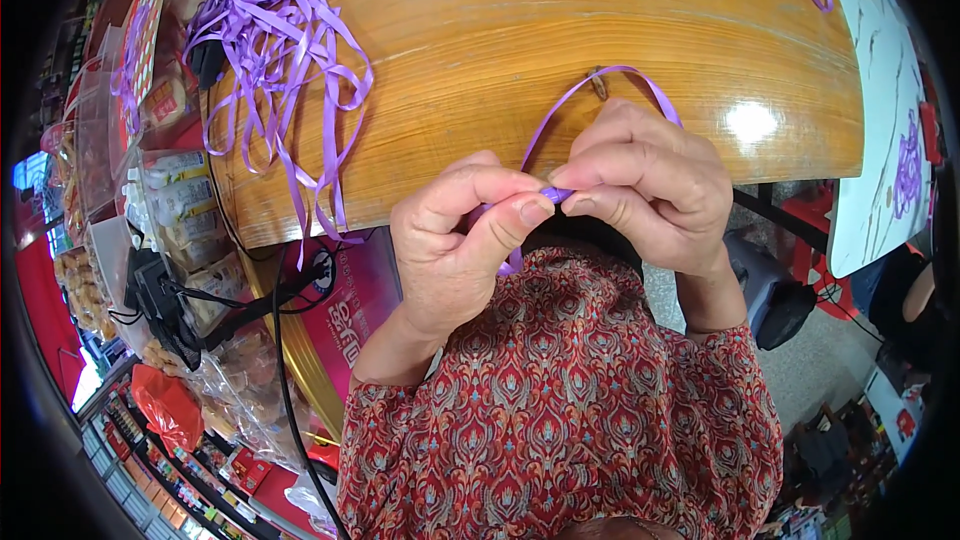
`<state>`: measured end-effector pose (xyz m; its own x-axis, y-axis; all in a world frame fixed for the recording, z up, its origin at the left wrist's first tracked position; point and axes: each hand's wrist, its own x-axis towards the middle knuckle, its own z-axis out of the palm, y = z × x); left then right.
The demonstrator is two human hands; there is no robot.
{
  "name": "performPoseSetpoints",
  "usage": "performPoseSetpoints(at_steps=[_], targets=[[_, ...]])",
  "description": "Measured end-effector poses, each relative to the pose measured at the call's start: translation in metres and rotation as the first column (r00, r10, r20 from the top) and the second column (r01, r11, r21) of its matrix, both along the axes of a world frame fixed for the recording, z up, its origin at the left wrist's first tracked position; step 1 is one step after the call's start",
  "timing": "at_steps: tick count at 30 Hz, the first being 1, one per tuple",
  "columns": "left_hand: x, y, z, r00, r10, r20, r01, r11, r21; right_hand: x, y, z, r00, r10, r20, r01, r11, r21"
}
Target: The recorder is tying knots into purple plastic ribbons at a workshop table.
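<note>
Between my two hands, held up over the near edge of the wooden table, is a purple ribbon (552, 195). My left hand (455, 230) is closed, pinching the ribbon between thumb and index finger. My right hand (650, 185) pinches the same piece just beside it, the fingertips almost touching. There the ribbon looks folded or knotted small; the fingers hide most of it. One length loops up over the table behind my right hand, and a short purple bit hangs below my left hand. A large tangled pile of purple ribbons (265, 50) lies on the table at the far left.
The wooden table (640, 0) spans the top. Right of it is a white marbled tabletop (875, 90) bearing more purple ribbon (907, 170). On the left stand packaged foods (185, 200), black cables (280, 360) and a red plastic bag (167, 407). A grey-and-black object (770, 290) is beside my right elbow.
</note>
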<state>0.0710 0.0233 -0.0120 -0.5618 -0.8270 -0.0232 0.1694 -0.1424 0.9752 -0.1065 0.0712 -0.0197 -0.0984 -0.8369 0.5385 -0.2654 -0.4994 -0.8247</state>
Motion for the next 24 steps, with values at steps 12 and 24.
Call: performPoseSetpoints(at_steps=[12, 24], targets=[[-0.008, 0.0, 0.005, 0.998, 0.004, -0.069, 0.012, 0.973, 0.229, -0.006, 0.0, 0.011, 0.952, -0.131, -0.278, 0.099, 0.987, -0.125], [0.003, -0.004, 0.0, 0.992, -0.06, 0.108, 0.092, 0.944, -0.316, -0.016, -0.002, 0.018, 0.905, -0.021, -0.426, -0.078, 0.974, -0.214]])
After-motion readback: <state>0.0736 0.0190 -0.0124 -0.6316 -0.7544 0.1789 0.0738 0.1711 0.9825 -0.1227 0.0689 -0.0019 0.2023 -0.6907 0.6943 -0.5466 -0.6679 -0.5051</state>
